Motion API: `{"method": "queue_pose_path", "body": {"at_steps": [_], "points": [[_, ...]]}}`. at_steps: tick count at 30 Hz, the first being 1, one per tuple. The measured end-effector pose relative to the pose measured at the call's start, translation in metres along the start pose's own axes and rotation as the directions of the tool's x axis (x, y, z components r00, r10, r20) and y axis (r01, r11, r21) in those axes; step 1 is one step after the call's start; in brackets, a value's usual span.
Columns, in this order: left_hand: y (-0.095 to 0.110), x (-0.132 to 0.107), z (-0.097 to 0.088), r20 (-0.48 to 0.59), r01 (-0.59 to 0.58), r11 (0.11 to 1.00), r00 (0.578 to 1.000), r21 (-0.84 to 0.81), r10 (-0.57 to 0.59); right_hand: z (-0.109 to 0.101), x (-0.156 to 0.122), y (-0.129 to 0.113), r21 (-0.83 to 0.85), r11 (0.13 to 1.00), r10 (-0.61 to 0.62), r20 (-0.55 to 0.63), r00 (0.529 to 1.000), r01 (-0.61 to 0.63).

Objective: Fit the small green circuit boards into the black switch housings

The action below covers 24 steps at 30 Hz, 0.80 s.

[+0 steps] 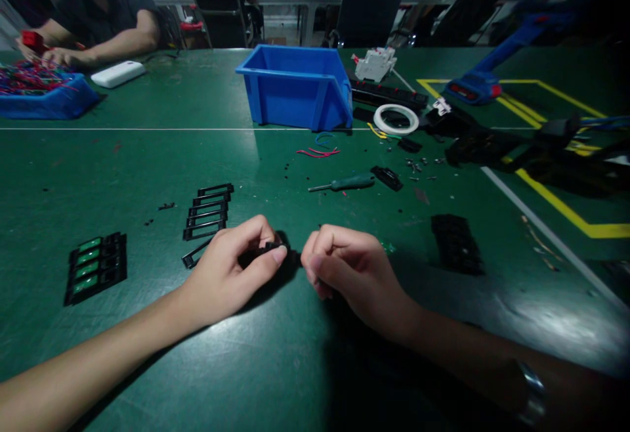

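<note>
My left hand (231, 268) is curled, thumb and fingers pinching a small black plastic part (272, 247) just above the green table (275, 353). My right hand (344, 268) is closed into a loose fist right beside it, touching the same part's right end; what it grips is mostly hidden. Left of my left hand lies a row of black rectangular frames (207, 212). Further left sits a block of black switches with green faces (96, 266).
A green-handled screwdriver (344, 184) lies beyond my hands. Behind it stand a blue bin (298, 87), a white tape ring (396, 119), loose wire bits (319, 151) and black parts (455, 243). Another person's arms (98, 44) rest at the far left by a blue tray of wires (44, 94).
</note>
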State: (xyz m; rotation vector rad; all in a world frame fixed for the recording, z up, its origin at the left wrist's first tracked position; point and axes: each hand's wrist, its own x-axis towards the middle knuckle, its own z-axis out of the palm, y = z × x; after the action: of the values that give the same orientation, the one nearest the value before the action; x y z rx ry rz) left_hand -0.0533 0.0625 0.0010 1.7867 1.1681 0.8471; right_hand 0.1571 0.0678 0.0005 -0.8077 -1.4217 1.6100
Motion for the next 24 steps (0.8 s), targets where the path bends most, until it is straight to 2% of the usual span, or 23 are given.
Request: {"method": "queue_pose_path", "body": {"at_steps": [3, 6, 9, 12, 14, 17, 20, 24], "points": [[0.002, -0.002, 0.0, 0.0, -0.059, 0.994, 0.998, 0.09, 0.059, 0.0, 0.0, 0.001, -0.018, 1.0, -0.001, -0.001, 1.0, 0.001], [0.011, -0.01, 0.005, -0.072, 0.008, 0.938, 0.997, 0.346, 0.018, 0.0, 0.001, 0.001, -0.018, 1.0, 0.013, 0.006, 1.0, -0.013], [0.026, -0.022, 0.014, 0.06, 0.012, 0.771, 0.996, 0.637, -0.064, 0.001, 0.001, -0.001, 0.009, 1.0, 0.022, 0.017, 1.0, -0.022], [0.04, -0.03, 0.018, 0.055, 0.015, 0.584, 0.993, 0.812, -0.103, 0.0, 0.002, -0.002, 0.029, 0.999, 0.013, 0.042, 0.999, -0.014], [0.048, -0.032, 0.016, 0.096, -0.009, 0.484, 0.983, 0.875, -0.156, 0.0, 0.002, -0.001, 0.024, 1.0, -0.006, 0.053, 0.999, 0.005], [0.057, -0.033, 0.01, 0.118, 0.016, 0.39, 0.942, 0.92, -0.315, -0.001, 0.002, 0.001, 0.007, 0.999, -0.048, 0.066, 0.997, 0.048], [0.062, -0.035, 0.005, 0.144, 0.013, 0.371, 0.909, 0.928, -0.392, -0.001, 0.0, 0.001, -0.024, 0.998, -0.063, 0.072, 0.995, 0.065], [0.061, -0.034, 0.001, 0.17, -0.011, 0.369, 0.899, 0.93, -0.403, 0.0, -0.001, 0.001, -0.055, 0.995, -0.076, 0.074, 0.994, 0.08]]}}
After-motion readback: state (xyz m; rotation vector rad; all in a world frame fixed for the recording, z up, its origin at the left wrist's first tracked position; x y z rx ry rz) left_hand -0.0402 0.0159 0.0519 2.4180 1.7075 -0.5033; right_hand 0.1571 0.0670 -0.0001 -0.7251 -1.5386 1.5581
